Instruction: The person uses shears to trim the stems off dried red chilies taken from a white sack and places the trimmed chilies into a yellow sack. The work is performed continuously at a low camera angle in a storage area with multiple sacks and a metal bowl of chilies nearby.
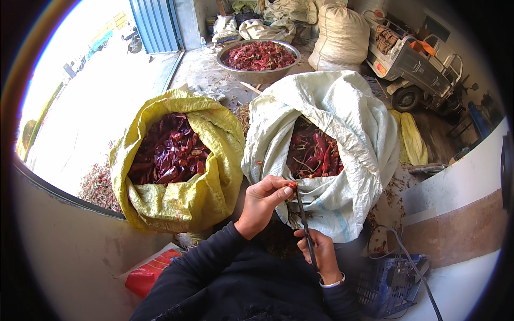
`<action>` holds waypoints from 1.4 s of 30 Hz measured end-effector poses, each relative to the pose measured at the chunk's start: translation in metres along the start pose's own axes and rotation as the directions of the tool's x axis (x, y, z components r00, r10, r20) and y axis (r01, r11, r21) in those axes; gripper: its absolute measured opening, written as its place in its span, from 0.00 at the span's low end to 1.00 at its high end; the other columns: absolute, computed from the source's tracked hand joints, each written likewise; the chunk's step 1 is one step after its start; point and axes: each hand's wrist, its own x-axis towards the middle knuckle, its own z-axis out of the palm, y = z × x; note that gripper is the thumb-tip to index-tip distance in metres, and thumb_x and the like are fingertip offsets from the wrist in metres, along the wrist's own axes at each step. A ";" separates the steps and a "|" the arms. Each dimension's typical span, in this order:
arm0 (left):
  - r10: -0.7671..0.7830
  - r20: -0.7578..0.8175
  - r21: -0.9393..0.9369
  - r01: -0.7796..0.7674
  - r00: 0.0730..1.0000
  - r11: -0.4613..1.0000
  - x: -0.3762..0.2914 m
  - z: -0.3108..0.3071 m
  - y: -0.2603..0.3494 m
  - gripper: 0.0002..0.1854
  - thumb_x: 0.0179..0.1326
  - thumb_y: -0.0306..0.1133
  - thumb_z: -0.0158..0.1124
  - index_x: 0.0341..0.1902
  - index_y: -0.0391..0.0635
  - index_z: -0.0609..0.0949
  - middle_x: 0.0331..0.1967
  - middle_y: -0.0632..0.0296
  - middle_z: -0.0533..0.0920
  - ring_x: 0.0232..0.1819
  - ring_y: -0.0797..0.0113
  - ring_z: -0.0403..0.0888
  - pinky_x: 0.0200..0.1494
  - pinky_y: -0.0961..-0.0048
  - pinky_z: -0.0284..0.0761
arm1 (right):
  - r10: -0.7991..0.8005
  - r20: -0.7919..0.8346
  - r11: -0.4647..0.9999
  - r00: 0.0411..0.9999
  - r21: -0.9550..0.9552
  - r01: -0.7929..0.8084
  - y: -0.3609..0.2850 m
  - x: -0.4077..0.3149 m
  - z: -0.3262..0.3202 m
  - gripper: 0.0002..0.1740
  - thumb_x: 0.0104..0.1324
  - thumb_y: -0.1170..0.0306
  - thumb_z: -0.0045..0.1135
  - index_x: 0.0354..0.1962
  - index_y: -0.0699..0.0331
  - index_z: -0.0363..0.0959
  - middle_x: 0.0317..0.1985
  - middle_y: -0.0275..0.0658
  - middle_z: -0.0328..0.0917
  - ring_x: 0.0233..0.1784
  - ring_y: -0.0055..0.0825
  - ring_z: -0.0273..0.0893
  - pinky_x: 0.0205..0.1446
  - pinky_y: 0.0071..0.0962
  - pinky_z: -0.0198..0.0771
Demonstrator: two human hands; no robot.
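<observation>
Pinched between the thumb and fingers of my left hand (259, 206) is a small red piece of dried chili pepper (292, 185), held over the near rim of the white woven sack (361, 160). My right hand (323, 252) grips a slender dark metal tool (304, 218), perhaps shears, whose tip meets the chili piece. Whole dried chilies with stems (315, 150) fill the mouth of the white sack. To its left stands a yellow woven sack (180, 206) with its rim rolled down, holding glossy dark red chilies (170, 148).
A wide metal basin (261, 75) of dried chilies sits beyond the sacks. Behind it are a full, bulging sack (340, 38) and a cargo tricycle (417, 66). A blue plastic crate (385, 281) and a cable (413, 265) lie at lower right, a red bag (152, 269) at lower left.
</observation>
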 end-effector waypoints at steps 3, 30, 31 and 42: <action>-0.046 -0.010 -0.061 0.045 0.999 0.997 0.000 -0.003 0.004 0.07 0.68 0.24 0.63 0.46 0.35 0.84 0.41 0.61 0.84 0.42 0.72 0.83 0.49 0.73 0.80 | -0.260 -0.102 0.899 0.960 -0.389 0.202 -0.003 -0.005 -0.003 0.19 0.62 0.67 0.73 0.46 0.69 0.76 0.21 0.26 0.70 0.25 0.12 0.68 0.30 0.19 0.67; -0.287 0.388 -0.333 0.423 0.876 0.842 -0.006 -0.007 0.015 0.05 0.67 0.22 0.55 0.39 0.42 0.80 0.38 0.67 0.80 0.38 0.74 0.76 0.47 0.73 0.74 | -0.539 0.171 0.307 0.825 -0.872 0.381 -0.051 -0.012 -0.015 0.41 0.48 0.44 0.76 0.46 0.70 0.73 0.35 0.43 0.73 0.30 0.37 0.76 0.33 0.34 0.74; -0.268 0.396 -0.333 0.409 0.879 0.850 -0.006 -0.006 0.014 0.05 0.67 0.22 0.56 0.39 0.42 0.80 0.37 0.67 0.80 0.38 0.74 0.76 0.47 0.73 0.74 | -0.562 0.159 0.306 0.812 -0.872 0.383 -0.048 -0.012 -0.014 0.40 0.46 0.47 0.78 0.46 0.70 0.73 0.33 0.42 0.73 0.29 0.37 0.74 0.32 0.34 0.73; -0.290 0.451 -0.378 0.475 0.844 0.795 -0.005 -0.017 -0.001 0.09 0.65 0.28 0.60 0.45 0.38 0.81 0.47 0.56 0.79 0.44 0.65 0.78 0.48 0.67 0.73 | -0.447 0.148 0.517 0.882 -0.762 0.390 -0.046 -0.013 -0.023 0.43 0.48 0.40 0.75 0.44 0.70 0.72 0.32 0.42 0.70 0.30 0.35 0.70 0.35 0.34 0.71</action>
